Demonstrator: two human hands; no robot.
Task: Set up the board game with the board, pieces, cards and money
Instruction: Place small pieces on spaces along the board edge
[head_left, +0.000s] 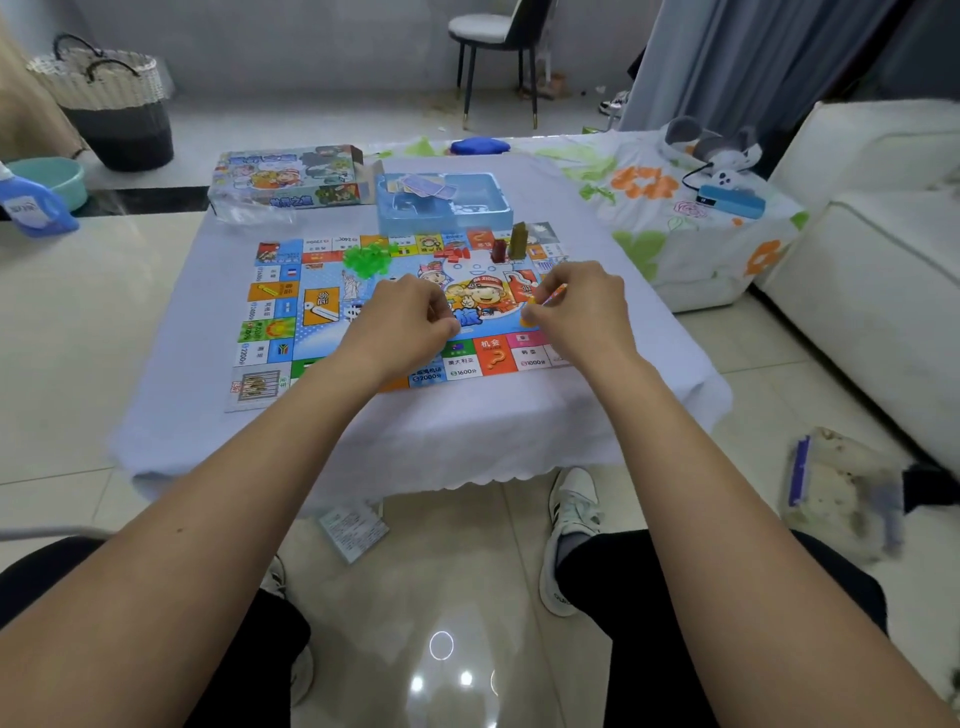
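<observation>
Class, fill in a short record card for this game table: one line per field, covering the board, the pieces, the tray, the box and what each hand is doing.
board: game board flat on the white tablecloth
green pieces: heap at far side of board
red pieces: small cluster near far edge
tray: blue tray beyond board, cards inside
box: game box far left
left hand: fingers curled over board centre
right hand: pinches a small yellow piece

multicoloured board, green pieces, red pieces, light blue tray, pale lavender tablecloth.
</observation>
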